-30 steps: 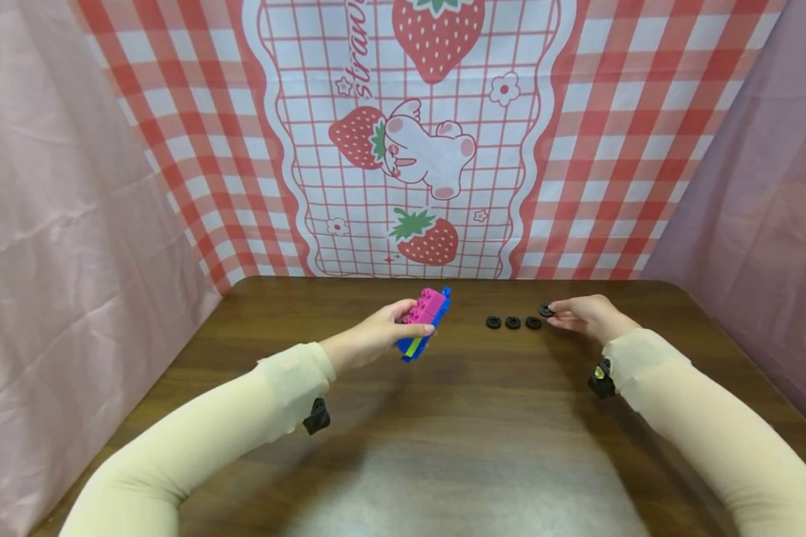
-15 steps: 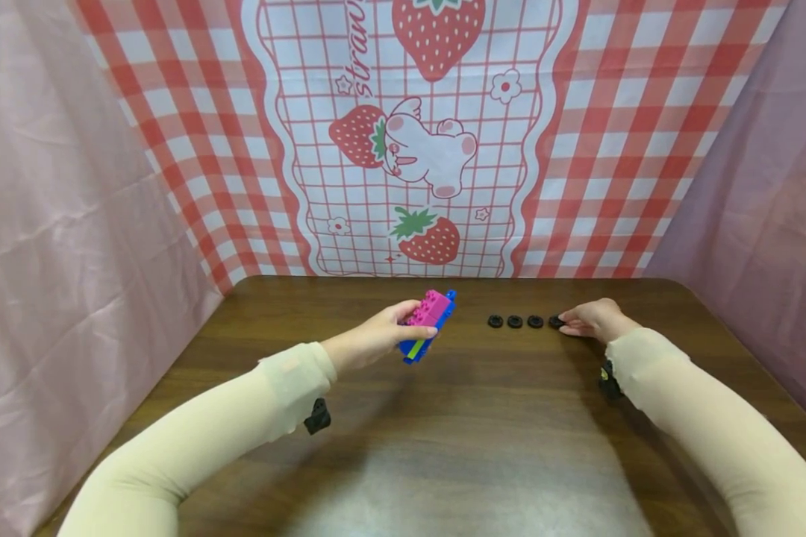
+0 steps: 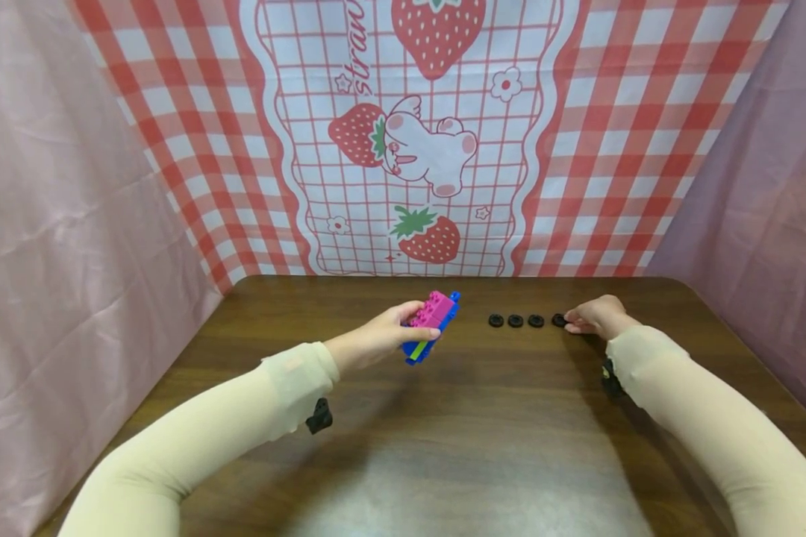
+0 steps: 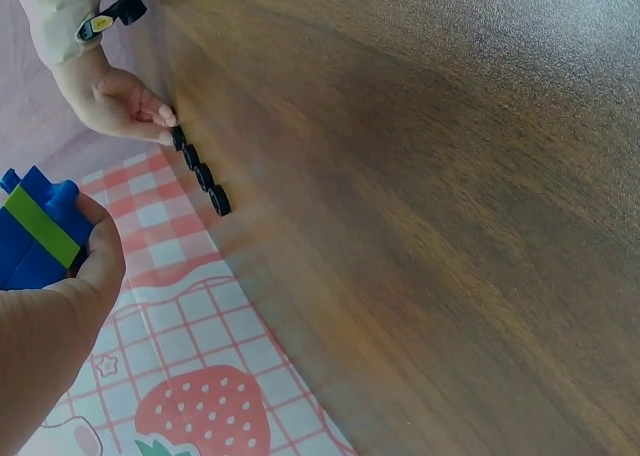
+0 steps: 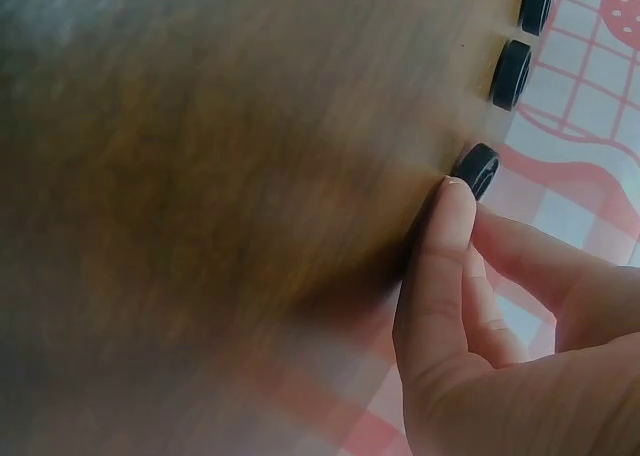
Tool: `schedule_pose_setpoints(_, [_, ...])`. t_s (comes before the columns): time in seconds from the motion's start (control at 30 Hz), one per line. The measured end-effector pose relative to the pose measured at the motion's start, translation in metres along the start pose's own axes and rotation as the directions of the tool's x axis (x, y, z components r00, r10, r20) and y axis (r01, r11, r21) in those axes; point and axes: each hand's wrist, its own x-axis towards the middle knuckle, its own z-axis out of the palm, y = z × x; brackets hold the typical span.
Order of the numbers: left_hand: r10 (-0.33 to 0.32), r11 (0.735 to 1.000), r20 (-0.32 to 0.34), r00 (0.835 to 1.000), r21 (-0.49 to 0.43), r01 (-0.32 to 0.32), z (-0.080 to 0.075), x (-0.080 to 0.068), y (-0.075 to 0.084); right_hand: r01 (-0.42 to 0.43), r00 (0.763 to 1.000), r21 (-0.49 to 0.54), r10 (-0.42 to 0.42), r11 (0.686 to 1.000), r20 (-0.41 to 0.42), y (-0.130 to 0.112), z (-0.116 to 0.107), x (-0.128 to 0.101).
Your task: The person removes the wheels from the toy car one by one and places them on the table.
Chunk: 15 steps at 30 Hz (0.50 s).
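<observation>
The wheels (image 3: 525, 321) lie flat on the table (image 3: 443, 447) in a short straight row near its far edge, four of them, small, black and evenly spaced, laid out so that each can be picked singly. The right hand (image 3: 598, 316) rests at the right end of that row with its fingertips (image 5: 455, 201) touching the last wheel (image 5: 478, 168). The fingers lie fairly straight and together, and I cannot see them closed round it; it looks more like a touch than a grip. From the right wrist view only three of the wheels show, the nearest at the tip of the thumb.

To the left of the row, apart from it, the left hand (image 3: 376, 335) holds a block toy (image 3: 432, 322) lifted off the table and tilted, thumb on top and fingers curled under, probably so that its side or underside is reachable. It is one piece of joined blocks: pink on top, blue beneath, with a yellow-green strip.

Behind the table hangs one cloth (image 3: 416, 142) printed with strawberries and red checks.
</observation>
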Motion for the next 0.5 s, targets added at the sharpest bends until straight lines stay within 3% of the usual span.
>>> schedule_pose_setpoints(0.3, [0.01,1.0,-0.009,1.0,0.007,-0.01,0.0,-0.001,-0.002,-0.013,0.999,0.118,0.008,0.993,0.047,-0.005,-0.005,-0.007])
schedule_pose_setpoints(0.5, [0.024,0.998,-0.004,1.0,0.049,-0.024,-0.002,-0.001,-0.001,-0.001,0.995,0.108,-0.01,0.994,0.099,-0.017,-0.007,-0.015])
